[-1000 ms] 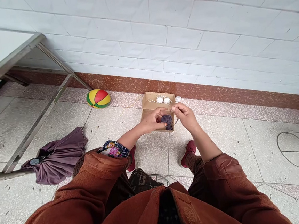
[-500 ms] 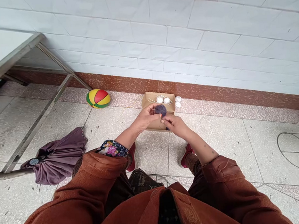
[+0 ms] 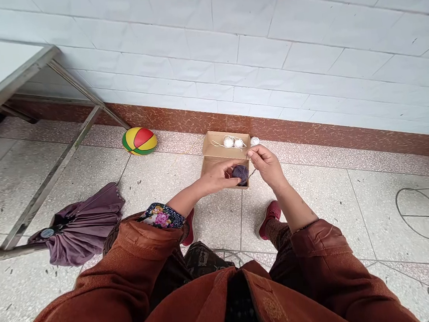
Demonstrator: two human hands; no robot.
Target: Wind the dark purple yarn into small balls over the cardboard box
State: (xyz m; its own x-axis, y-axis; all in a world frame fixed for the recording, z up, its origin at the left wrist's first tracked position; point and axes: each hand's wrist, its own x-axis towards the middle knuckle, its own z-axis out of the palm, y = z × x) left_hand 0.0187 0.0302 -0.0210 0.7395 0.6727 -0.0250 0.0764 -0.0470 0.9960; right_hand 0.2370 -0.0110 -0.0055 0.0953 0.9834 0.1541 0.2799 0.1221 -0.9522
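Note:
My left hand [image 3: 218,176] is closed round a dark purple ball of yarn [image 3: 240,174], held over the lower half of an open cardboard box [image 3: 207,162]. To the right of it, my right hand [image 3: 267,165] pinches a dark strand of yarn [image 3: 253,172] that runs to the ball. Two white balls of yarn [image 3: 233,142] with loose ends lie in the box's raised lid part. Another white ball [image 3: 255,141] sits just outside the box, partly behind my right hand. The box floor is largely hidden by my left hand.
A red, yellow and green ball [image 3: 139,141] rests by the wall at left. A folded purple umbrella [image 3: 81,225] lies near the metal-framed table [image 3: 42,58]. At far right is a round wire frame [image 3: 422,214]. My red shoes [image 3: 271,217] flank the box.
My right hand has moved up and right, away from the ball, drawing the dark strand out. My left hand has lowered the purple ball slightly and shifted it right.

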